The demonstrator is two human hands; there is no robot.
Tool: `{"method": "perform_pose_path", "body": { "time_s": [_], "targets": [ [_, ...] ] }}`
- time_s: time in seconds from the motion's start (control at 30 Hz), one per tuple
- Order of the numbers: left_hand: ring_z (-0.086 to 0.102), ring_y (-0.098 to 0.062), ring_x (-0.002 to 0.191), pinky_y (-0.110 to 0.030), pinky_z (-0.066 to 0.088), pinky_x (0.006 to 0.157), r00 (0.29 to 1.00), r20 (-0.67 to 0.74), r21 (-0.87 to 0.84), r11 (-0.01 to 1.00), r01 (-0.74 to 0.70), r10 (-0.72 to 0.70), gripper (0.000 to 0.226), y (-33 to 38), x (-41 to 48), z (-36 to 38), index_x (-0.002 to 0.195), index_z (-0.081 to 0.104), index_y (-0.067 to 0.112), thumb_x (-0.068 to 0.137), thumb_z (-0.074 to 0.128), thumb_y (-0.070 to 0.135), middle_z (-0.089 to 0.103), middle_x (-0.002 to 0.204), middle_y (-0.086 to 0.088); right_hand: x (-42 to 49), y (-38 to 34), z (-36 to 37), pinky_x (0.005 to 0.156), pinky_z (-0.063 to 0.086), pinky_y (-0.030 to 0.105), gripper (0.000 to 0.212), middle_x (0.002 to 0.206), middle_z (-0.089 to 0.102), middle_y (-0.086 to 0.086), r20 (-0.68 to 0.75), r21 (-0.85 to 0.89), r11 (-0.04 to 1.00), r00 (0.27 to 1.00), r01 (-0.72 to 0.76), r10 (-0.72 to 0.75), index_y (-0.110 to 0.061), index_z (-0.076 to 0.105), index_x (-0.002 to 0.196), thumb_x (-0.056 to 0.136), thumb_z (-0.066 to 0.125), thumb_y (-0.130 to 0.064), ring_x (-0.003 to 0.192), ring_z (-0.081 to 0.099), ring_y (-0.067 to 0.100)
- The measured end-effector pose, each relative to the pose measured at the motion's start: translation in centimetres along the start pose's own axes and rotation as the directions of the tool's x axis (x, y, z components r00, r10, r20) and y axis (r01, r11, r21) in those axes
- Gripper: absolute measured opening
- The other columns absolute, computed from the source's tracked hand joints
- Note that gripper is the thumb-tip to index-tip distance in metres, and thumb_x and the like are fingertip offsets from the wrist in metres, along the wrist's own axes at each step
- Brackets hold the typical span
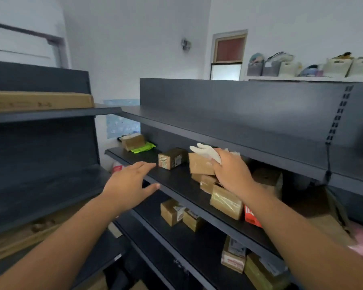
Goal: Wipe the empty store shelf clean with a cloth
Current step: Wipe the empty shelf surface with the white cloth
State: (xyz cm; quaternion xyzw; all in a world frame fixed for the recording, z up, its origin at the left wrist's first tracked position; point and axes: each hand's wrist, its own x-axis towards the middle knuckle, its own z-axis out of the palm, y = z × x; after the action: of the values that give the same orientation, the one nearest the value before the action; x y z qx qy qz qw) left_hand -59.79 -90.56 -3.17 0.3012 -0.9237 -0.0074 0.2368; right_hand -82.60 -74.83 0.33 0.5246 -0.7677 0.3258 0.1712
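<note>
The dark grey store shelf unit fills the view; its top shelf point(197, 122) is bare, and the second shelf point(176, 181) carries several cardboard boxes. My right hand point(231, 170) holds a white cloth point(208, 151) and rests against a taped cardboard box point(200, 165) on that second shelf. My left hand point(130, 181) hovers with fingers spread over the front edge of the same shelf, holding nothing. A small printed box point(172, 158) stands just beyond its fingertips.
More boxes sit on the lower shelf point(180, 214), with a red pack point(252, 217) by my right forearm. At the shelf's far end lie a box point(132, 141) and a green packet point(144, 147). A second shelf unit point(40, 143) stands to the left, holding a long carton point(40, 101).
</note>
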Motion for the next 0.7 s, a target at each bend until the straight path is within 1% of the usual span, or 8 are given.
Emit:
{"method": "perform_pose_path", "body": {
  "time_s": [0.13,0.2,0.27,0.33,0.43,0.53,0.6,0.7],
  "targets": [
    [0.045,-0.018,0.127,-0.042,0.044,0.099,0.984,0.014,0.085,0.981,0.174,-0.176,0.063,-6.7,-4.3,-1.2,0.139,0.031,0.038,0.084,0.048,0.064,0.04,0.147,0.009,1.8,-4.7,8.0,0.071,0.047,0.035,0.038,0.097,0.063,-0.003,0.243,0.359,0.903,0.958,-0.235,0.152,-0.019,0.058,0.118,0.096,0.04,-0.044,0.087,0.059,0.016],
    [0.044,-0.019,0.128,-0.042,0.044,0.1,0.957,0.03,0.125,0.951,0.281,-0.287,0.064,-10.7,-7.5,-2.1,0.14,0.03,0.038,0.084,0.047,0.066,0.038,0.148,0.009,2.2,-7.7,12.2,0.075,0.051,0.038,0.038,0.101,0.065,0.0,0.424,0.54,0.715,0.878,-0.443,0.224,-0.019,0.058,0.118,0.094,0.045,-0.045,0.09,0.062,0.02],
    [0.043,-0.018,0.129,-0.043,0.043,0.1,0.916,0.048,0.163,0.908,0.387,-0.399,0.066,-14.6,-11.1,-2.9,0.141,0.027,0.039,0.084,0.045,0.067,0.036,0.15,0.01,2.1,-10.9,16.2,0.064,0.051,0.034,0.032,0.095,0.067,-0.001,0.563,0.629,0.485,0.786,-0.607,0.254,-0.019,0.059,0.114,0.093,0.05,-0.042,0.085,0.064,0.019],
    [0.043,-0.017,0.129,-0.041,0.043,0.099,0.864,0.055,0.183,0.856,0.483,-0.5,0.066,-18.3,-14.7,-3.9,0.141,0.025,0.04,0.084,0.044,0.068,0.035,0.15,0.011,1.8,-13.9,20.1,0.058,0.048,0.029,0.031,0.093,0.067,-0.001,0.623,0.648,0.381,0.747,-0.66,0.234,-0.018,0.059,0.115,0.094,0.052,-0.039,0.082,0.065,0.018],
    [0.044,-0.018,0.128,-0.041,0.044,0.097,0.784,0.033,0.203,0.772,0.602,-0.62,0.067,-23.7,-19.5,-5.4,0.14,0.026,0.041,0.082,0.043,0.07,0.035,0.15,0.011,1.6,-18.1,25.3,0.065,0.052,0.036,0.037,0.098,0.067,0.007,0.732,0.597,0.232,0.64,-0.768,0.235,-0.014,0.056,0.118,0.092,0.054,-0.041,0.085,0.065,0.025],
    [0.048,-0.018,0.124,-0.04,0.047,0.092,0.73,-0.008,0.198,0.715,0.671,-0.683,0.066,-28.9,-23.2,-6.6,0.139,0.028,0.041,0.082,0.044,0.069,0.038,0.148,0.011,1.3,-22.1,29.2,0.077,0.054,0.048,0.037,0.109,0.067,0.011,0.841,0.526,-0.067,0.508,-0.848,0.186,-0.017,0.055,0.119,0.09,0.06,-0.038,0.093,0.065,0.03],
    [0.049,-0.018,0.123,-0.04,0.048,0.091,0.712,-0.004,0.191,0.698,0.69,-0.702,0.066,-32.2,-25.0,-7.0,0.139,0.028,0.04,0.082,0.044,0.068,0.038,0.148,0.01,1.3,-24.5,31.7,0.086,0.051,0.054,0.039,0.118,0.066,0.011,0.861,0.505,-0.177,0.479,-0.845,0.173,-0.02,0.053,0.121,0.087,0.063,-0.038,0.1,0.064,0.032],
    [0.05,-0.019,0.122,-0.04,0.049,0.09,0.698,0.016,0.19,0.688,0.701,-0.716,0.066,-37.2,-26.5,-7.3,0.14,0.027,0.04,0.083,0.046,0.066,0.037,0.149,0.009,2.0,-28.1,34.6,0.092,0.048,0.058,0.049,0.126,0.063,0.009,0.859,0.512,-0.263,0.488,-0.817,0.157,-0.024,0.048,0.129,0.086,0.063,-0.042,0.108,0.061,0.033]
  ]
}}
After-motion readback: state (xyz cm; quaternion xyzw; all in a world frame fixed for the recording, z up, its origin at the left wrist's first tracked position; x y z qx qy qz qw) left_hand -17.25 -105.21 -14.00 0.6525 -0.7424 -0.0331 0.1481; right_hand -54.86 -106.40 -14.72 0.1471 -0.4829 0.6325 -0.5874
